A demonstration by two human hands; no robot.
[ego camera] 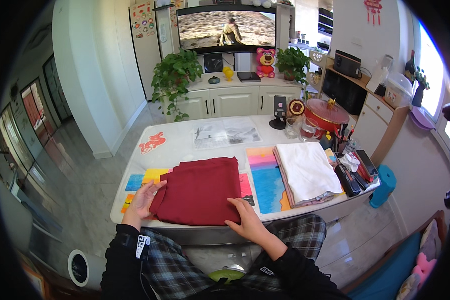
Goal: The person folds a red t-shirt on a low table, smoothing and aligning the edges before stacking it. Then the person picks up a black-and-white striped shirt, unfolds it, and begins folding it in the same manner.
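Note:
A folded dark red cloth, probably a garment, [200, 193] lies flat near the front edge of the white table [172, 150]. My left hand [144, 198] is at its left edge, fingers apart and thumb side toward the cloth. At the lower right corner, my right hand [245, 219] rests its fingertips on the fabric, fingers slightly spread. Neither hand is closed on the cloth. To the right lies a stack of folded cloths with a white one [307, 170] on top. Colourful drawings [264, 183] lie under and between the two piles.
At the table's right end stand a phone stand [279, 112], glass cups [309, 129], a red lidded pot [326, 114], a pen holder [343, 137] and a phone [366, 163]. A blue stool [384, 185] is beside it. A white bin [86, 268] stands at lower left.

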